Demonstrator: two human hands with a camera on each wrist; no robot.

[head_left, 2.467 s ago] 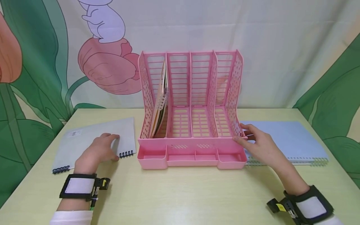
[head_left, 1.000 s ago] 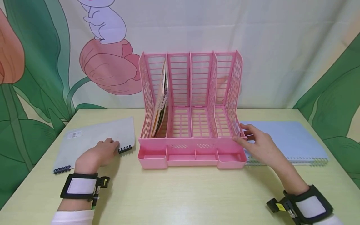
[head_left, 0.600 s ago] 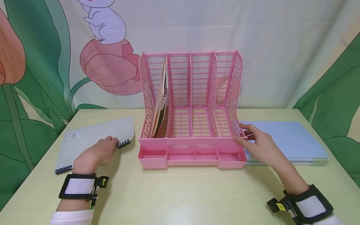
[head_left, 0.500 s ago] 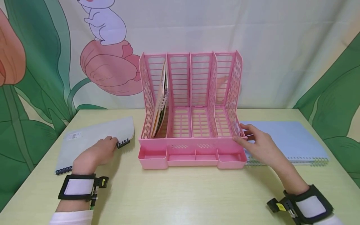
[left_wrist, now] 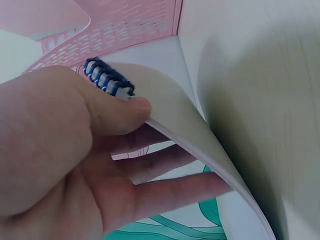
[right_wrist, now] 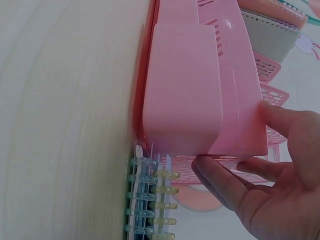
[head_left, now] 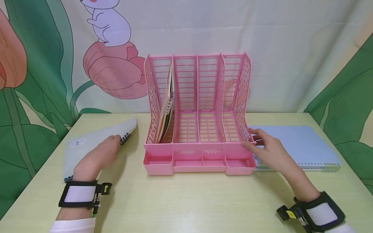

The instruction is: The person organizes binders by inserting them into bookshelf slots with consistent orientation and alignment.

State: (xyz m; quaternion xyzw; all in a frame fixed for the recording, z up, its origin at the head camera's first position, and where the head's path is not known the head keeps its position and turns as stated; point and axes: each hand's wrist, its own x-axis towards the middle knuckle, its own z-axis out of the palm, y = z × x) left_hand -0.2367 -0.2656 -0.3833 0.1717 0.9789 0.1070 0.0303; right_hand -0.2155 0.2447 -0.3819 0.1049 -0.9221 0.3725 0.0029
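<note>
A pale grey spiral notebook [head_left: 96,137] with dark blue rings lies at the left of the table. My left hand [head_left: 97,158] pinches its bound edge, thumb on one face and fingers on the other, as the left wrist view shows. There the notebook [left_wrist: 167,102] bends, its ringed corner raised off the table. A pink file organizer [head_left: 201,147] stands in the middle. My right hand [head_left: 271,150] holds its front right corner, thumb on the front rim and fingers round the side. In the right wrist view that hand [right_wrist: 280,185] grips the organizer [right_wrist: 185,90] from its end.
Several thin notebooks [head_left: 165,108] lean upright in the organizer's leftmost slot. To the right, light blue spiral notebooks [head_left: 294,142] lie stacked flat, partly behind my right hand. A printed curtain [head_left: 189,26] hangs behind the table [head_left: 198,204].
My left hand has moved from resting on the grey notebook to pinching its ringed edge. That edge has lifted and the notebook has bent and turned slightly. The right hand and organizer stay in place.
</note>
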